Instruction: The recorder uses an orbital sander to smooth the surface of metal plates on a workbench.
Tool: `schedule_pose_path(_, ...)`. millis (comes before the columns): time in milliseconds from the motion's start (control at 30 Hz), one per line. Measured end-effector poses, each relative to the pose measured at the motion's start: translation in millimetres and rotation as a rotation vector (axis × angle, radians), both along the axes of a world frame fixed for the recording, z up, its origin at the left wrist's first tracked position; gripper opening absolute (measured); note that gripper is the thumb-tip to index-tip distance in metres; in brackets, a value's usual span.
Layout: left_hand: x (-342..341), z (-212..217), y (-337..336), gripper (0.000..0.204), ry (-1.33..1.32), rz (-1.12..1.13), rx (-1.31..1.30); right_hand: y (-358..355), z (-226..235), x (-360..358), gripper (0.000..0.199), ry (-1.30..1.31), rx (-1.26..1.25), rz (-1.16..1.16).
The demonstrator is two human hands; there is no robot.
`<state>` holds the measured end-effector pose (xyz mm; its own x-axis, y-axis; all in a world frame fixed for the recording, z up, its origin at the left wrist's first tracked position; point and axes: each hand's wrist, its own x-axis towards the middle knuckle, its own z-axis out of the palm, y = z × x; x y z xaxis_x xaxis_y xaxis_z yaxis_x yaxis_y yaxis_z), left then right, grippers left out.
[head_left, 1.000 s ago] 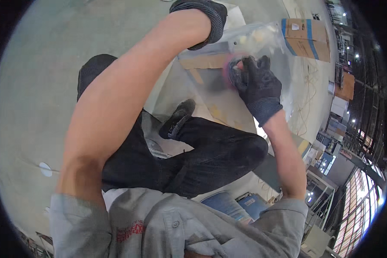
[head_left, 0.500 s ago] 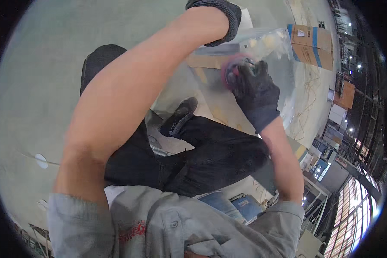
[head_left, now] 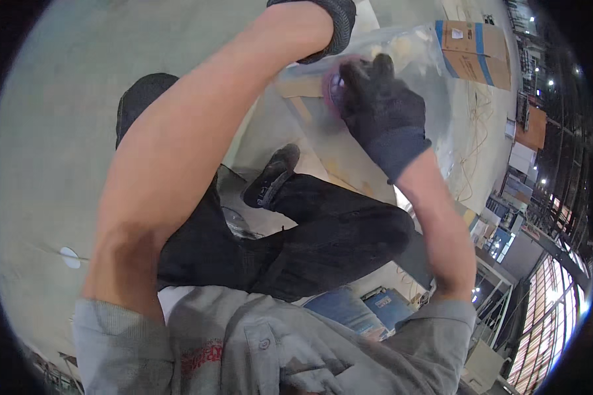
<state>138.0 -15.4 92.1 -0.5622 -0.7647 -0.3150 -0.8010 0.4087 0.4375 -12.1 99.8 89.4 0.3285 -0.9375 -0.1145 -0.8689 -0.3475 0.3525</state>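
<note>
Reaching up toward the top of the frame, we have both gloved hands on a clear plastic bag (head_left: 435,99). Our right hand (head_left: 382,108) closes its grip over a round pink object (head_left: 333,89) pressed against the bag; our left hand (head_left: 326,23) sits at the top edge, and we cannot tell its grip. The bag's long axis runs from upper centre down to the right. A cardboard box (head_left: 474,52) lies just beyond it. Bare concrete floor (head_left: 53,131) opens wide at left; our dark trousers (head_left: 323,237) fill the centre.
</note>
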Motion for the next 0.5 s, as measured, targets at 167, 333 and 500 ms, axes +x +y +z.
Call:
schedule_pose_path(167,4,-6,-3,0.025,-0.012,-0.016,0.003,2,-12,9,0.024,0.099,-0.037,0.071)
schedule_pose_path(333,-5,-17,-3,0.024,0.038,-0.012,-0.047,17,-22,8,0.024,-0.110,0.087,-0.160)
schedule_pose_path(500,-8,-16,-1,0.023,-0.068,-0.070,-0.030,14,-22,9,0.022,-0.164,0.172,-0.131)
